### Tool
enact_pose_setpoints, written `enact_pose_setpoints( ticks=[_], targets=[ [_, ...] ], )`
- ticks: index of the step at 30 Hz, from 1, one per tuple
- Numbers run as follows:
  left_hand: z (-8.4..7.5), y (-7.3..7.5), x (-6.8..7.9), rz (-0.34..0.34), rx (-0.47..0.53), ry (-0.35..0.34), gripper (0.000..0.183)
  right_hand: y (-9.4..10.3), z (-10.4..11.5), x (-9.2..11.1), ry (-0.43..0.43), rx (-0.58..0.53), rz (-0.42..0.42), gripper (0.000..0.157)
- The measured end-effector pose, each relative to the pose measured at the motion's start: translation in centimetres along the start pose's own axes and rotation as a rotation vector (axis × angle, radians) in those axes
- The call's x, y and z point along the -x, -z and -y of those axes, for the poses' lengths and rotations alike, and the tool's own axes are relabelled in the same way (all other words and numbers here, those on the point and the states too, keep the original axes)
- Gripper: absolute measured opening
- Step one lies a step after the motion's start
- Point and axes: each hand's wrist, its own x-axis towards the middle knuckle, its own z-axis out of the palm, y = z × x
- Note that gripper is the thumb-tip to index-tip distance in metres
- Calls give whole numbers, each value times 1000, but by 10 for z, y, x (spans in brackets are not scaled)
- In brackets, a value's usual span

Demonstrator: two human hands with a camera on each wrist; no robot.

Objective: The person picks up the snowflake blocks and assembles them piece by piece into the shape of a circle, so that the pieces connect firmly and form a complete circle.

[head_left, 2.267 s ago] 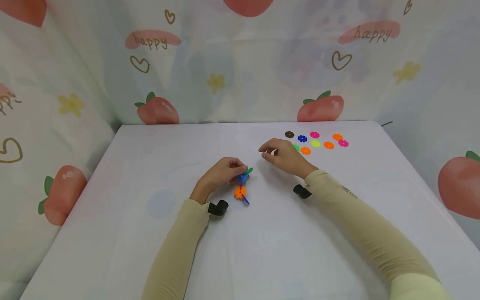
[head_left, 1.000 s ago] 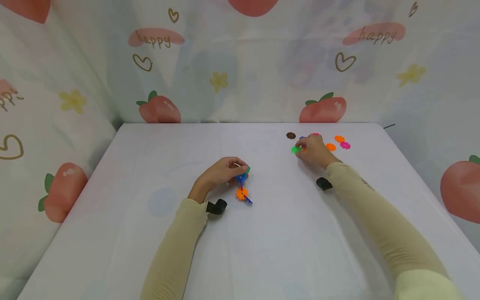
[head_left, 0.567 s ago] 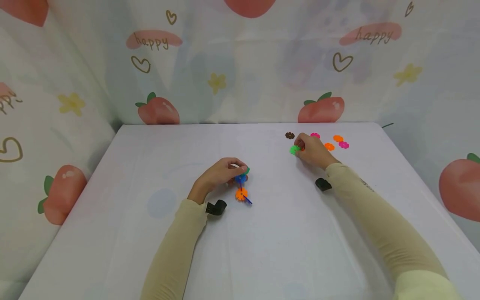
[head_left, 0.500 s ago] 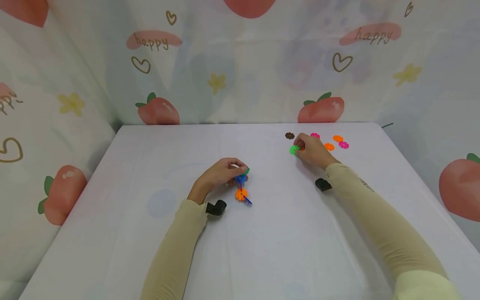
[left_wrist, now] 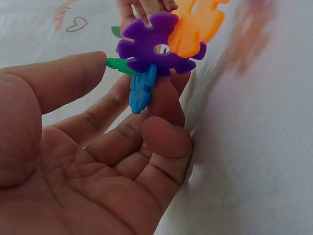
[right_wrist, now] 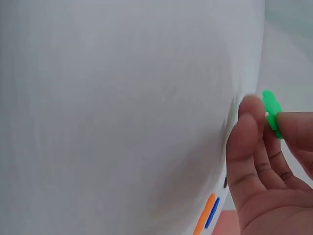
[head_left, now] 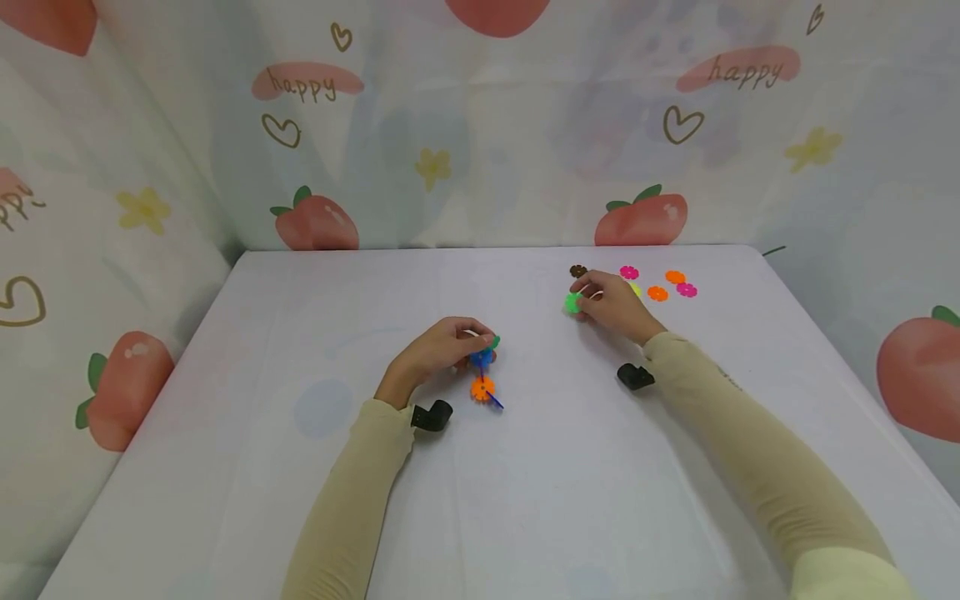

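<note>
My left hand pinches a small chain of interlocked plastic snowflake discs over the middle of the table. In the left wrist view the chain has a green disc near the thumb, a blue disc, a purple disc and an orange disc. A dark blue disc juts edge-on from the orange one in the head view. Farther right, my right hand holds a bright green disc between thumb and fingers; the right wrist view shows this green disc nearly edge-on.
Loose discs lie at the table's back right: brown, pink, orange, another orange and another pink. A yellow disc is partly hidden behind the right hand. A patterned curtain stands behind the white table.
My right hand reached to the loose discs, took hold of the bright green one and has moved slightly left with it. The left hand stays nearly still with the chain.
</note>
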Motion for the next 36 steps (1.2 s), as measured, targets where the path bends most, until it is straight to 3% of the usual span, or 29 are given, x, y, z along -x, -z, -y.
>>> enact_pose_setpoints(
  ticks=[7, 20, 36],
  targets=[
    [1, 0, 1, 20, -4, -8, 28, -11, 12, 6, 4, -150, 72, 29],
    [-1, -2, 0, 8, -6, 6, 30, -35, 32, 12, 97, -188, 140, 26],
    [1, -4, -4, -9, 6, -3, 31, -54, 49, 21, 82, -257, 231, 27]
  ],
)
